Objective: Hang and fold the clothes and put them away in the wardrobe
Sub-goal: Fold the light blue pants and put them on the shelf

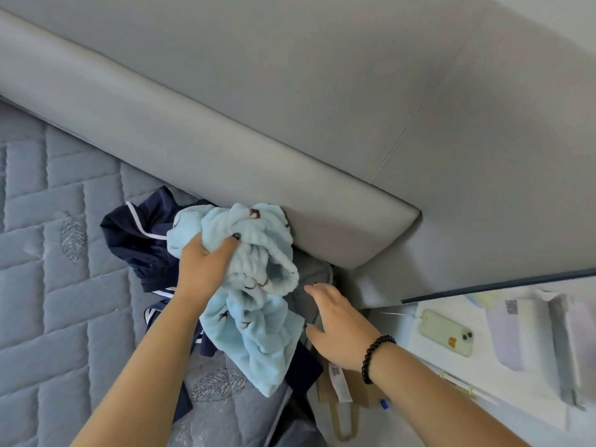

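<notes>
Light blue fleece garment (pixel 254 304): fluffy, printed with small dark and reddish figures, bunched up at the far right corner of the bed, against the headboard; its lower part hangs toward the near side.

Left hand (pixel 201 269): fingers curled into the upper bunch of the fleece garment, gripping it.

Right hand (pixel 338 324): fingers spread and straight, holding nothing, just right of the fleece garment and over a grey garment (pixel 311 285); contact cannot be made out. A black bead bracelet (pixel 375 356) circles the wrist.

Navy garment (pixel 142 233): dark blue with white piping, crumpled under and left of the fleece, more of it showing near the forearm.

Bedspread (pixel 64 285): grey-blue, quilted, with embroidered leaf motifs, filling the left side.

Headboard (pixel 225 130): grey, padded, running diagonally across the far side.

Bedside surface (pixel 451 375): white, on the right, bearing a pale green phone (pixel 446 332) lying face down with a cable at its far end, plus pale blurred items further right.

Brown paper bag (pixel 348 401): in the gap between bed and bedside surface, near side, handle visible.
</notes>
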### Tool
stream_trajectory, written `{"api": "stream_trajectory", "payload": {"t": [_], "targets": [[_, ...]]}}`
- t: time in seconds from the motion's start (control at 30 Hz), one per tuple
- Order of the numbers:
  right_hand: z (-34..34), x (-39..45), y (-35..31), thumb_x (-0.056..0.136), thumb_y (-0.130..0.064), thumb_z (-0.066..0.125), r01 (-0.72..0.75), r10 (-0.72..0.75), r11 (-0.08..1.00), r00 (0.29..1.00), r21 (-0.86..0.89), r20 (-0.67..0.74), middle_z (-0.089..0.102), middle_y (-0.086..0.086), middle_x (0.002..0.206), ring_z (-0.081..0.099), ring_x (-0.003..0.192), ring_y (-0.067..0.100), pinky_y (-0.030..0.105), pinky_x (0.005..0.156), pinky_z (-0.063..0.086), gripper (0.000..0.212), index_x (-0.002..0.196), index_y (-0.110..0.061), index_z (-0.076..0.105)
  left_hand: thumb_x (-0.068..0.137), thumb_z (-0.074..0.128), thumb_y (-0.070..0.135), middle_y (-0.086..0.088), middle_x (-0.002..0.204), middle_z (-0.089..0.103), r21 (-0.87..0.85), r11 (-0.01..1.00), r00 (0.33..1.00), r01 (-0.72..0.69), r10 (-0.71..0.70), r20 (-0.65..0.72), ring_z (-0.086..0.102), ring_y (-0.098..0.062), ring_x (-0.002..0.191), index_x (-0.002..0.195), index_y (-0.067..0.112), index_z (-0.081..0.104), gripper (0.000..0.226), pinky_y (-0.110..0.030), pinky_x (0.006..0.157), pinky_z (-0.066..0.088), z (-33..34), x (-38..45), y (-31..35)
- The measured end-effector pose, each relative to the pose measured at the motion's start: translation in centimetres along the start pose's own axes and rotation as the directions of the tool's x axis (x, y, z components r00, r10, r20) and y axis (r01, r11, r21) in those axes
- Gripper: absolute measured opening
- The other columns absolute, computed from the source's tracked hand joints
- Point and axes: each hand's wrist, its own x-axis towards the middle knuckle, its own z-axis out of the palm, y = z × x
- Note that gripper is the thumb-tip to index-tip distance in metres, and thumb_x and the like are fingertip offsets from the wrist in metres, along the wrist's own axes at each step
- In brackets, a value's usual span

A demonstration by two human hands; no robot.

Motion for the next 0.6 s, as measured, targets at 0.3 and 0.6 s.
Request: {"api": "stream_trajectory", "payload": {"t": [0.3,0.6], "targets": [[-2.8,-7.9,-1.3,0.082,-0.037,0.067,0.212,-0.117,0.955,0.913,0.209,-0.39,0.01,-0.014,0.155,0.028,0.14,0.009,0.034,0.111,0.036,0.101,0.152,-0.03,-0.005,0.077,0.079,0.029,0.0,0.083,0.076,-0.111,0.979,0.932,-0.174,0.2,0.304,0.073,-0.017,0.078,0.089,0.017,0.072,0.018,-0.031,0.066,0.058,2.4,-14.0,11.3],[0.5,-26.9,-2.0,0.086,-0.027,0.07,0.622,-0.234,0.698,0.667,0.355,-0.707,0.042,-0.019,0.144,0.041,0.134,0.005,0.019,0.104,0.04,0.08,0.149,-0.038,0.021,0.066,0.08,0.037,-0.01,0.087,0.076,-0.206,0.97,0.812,-0.131,0.225,0.539,0.074,-0.027,0.082,0.095,0.012,0.073,0.039,-0.043,0.077,0.057,4.1,-32.0,13.0]]}}
